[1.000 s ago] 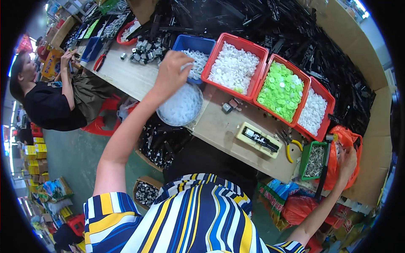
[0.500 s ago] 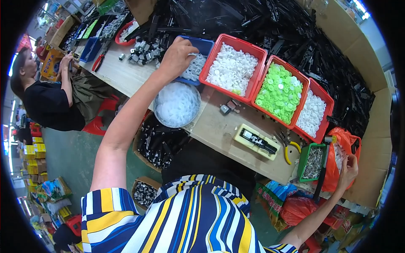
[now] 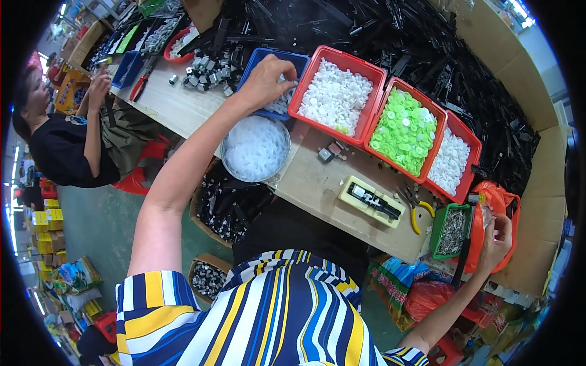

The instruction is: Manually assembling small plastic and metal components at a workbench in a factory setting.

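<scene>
Blue plastic bin of small white parts sits on the wooden table, and the left hand reaches into it, fingers curled down among the pieces; whether they grip any I cannot tell. Just below it stands a round metal bowl filled with white parts. To the right lie red bins of white caps, green caps and more white pieces. Far right, the right hand pinches an orange plastic bag beside a green tray of metal pins.
</scene>
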Motion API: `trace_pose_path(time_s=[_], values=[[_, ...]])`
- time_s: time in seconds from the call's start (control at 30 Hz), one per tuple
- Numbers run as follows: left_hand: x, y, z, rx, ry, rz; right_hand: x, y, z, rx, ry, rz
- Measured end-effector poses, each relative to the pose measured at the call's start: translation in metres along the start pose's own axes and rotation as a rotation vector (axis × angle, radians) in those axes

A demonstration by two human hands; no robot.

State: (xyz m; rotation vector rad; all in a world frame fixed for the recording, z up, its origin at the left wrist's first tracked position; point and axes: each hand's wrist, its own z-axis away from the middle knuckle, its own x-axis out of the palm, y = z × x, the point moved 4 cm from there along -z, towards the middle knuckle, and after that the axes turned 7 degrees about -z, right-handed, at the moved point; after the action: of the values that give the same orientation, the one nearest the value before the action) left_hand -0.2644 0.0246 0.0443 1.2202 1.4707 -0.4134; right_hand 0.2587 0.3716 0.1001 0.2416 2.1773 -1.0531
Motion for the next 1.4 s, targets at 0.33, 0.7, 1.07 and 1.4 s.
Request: trace_pose_path(time_s=[0.33,0.7,1.07,1.4], values=[[-0.060,0.045,0.066,0.048,0.090,0.018,0.073,-0.094,0.058,-0.042,-0.196,-0.329],[-0.050,0.061,0.114,0.111,0.016,0.011,0.108,-0.135,0.056,-0.160,-0.271,-0.311],[0.000,0.128,0.118,-0.497,0.043,1.246,0.169,-0.195,0.091,0.132,-0.260,-1.081],[0.039,0.181,0.106,-0.508,-0.026,1.409,0.165,-0.169,0.103,0.269,-0.174,-1.146]])
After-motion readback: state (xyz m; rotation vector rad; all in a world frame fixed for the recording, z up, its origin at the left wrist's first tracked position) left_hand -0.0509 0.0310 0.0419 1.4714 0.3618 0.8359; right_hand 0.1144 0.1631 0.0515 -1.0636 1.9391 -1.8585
